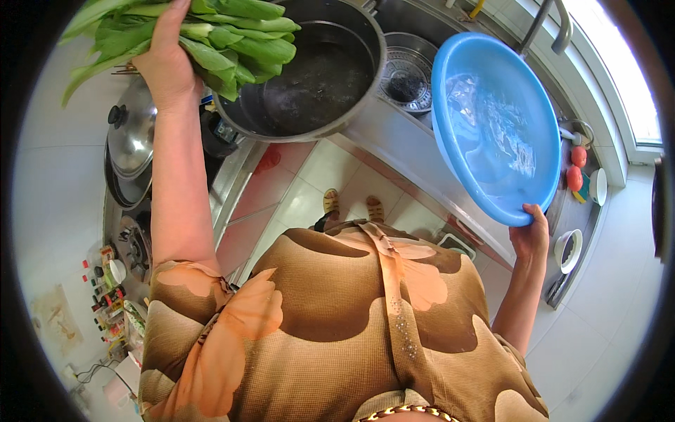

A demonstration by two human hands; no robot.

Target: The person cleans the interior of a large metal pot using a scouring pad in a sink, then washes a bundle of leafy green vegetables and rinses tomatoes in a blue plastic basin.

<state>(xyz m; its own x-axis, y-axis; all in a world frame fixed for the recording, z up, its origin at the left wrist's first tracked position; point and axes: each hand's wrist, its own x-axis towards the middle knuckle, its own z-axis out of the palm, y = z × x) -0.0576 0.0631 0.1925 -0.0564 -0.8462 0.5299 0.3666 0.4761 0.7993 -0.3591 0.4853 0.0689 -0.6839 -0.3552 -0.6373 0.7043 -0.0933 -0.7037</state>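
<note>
My left hand is closed around a bunch of leafy green vegetables, raised beside a large dark metal pot with liquid in its bottom. Some of the leaves overlap the pot's left rim. My right hand grips the lower rim of a light blue plastic basin, which is tilted and has some clear water in it. Between pot and basin, a perforated metal strainer lies in the sink.
A lidded pan and a stove burner are at the left, with seasoning bottles beyond. A faucet rises behind the basin. Red tomatoes, a sponge and white bowls line the right counter.
</note>
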